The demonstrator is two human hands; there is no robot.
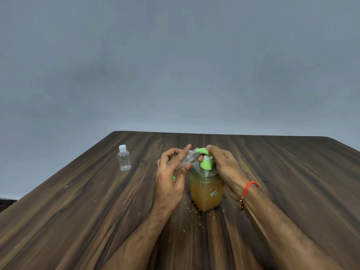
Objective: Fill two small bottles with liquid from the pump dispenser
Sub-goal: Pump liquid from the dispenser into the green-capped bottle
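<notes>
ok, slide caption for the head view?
Left hand holds uncapped bottle at dispenser spout; right hand on pump; capped bottle waits.

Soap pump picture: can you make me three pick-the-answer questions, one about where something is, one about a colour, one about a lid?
1. Where is the capped bottle?
A. standing alone, left of the hands
B. on top of the dispenser
C. in the right hand

2. What colour is the pump head?
A. red
B. green
C. black

3. The small bottle held by the left hand is:
A. capped
B. open, mouth at the spout
C. lying on the table

Answers: 1 A, it stands apart on the table. 2 B, bright green. 3 B, its open neck meets the spout.
</notes>
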